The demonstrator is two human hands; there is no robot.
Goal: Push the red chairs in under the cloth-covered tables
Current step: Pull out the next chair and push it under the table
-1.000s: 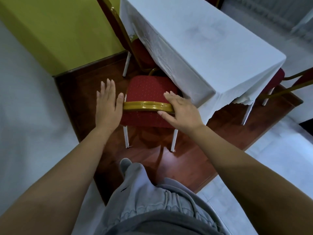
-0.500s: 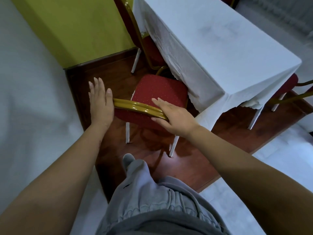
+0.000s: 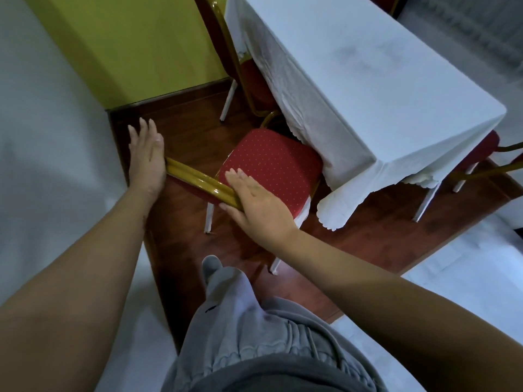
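I see: seat (image 3: 271,165) red dotted cloth, matt; rail (image 3: 198,181) glossy gold metal; tablecloth (image 3: 368,80) at 1 o'clock white matt cloth, creased; floor (image 3: 192,131) polished reddish wood; trousers (image 3: 254,321) at 6 o'clock grey soft fabric.

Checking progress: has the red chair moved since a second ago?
Yes. The red chair has turned, its backrest now nearer parallel with the table's long side.

A yellow-green wall (image 3: 135,46) is edged at its foot by a dark skirting board (image 3: 169,98). A reddish-brown wooden floor area (image 3: 368,244) is bordered by pale flooring (image 3: 467,278). The room is lit dimly and evenly.
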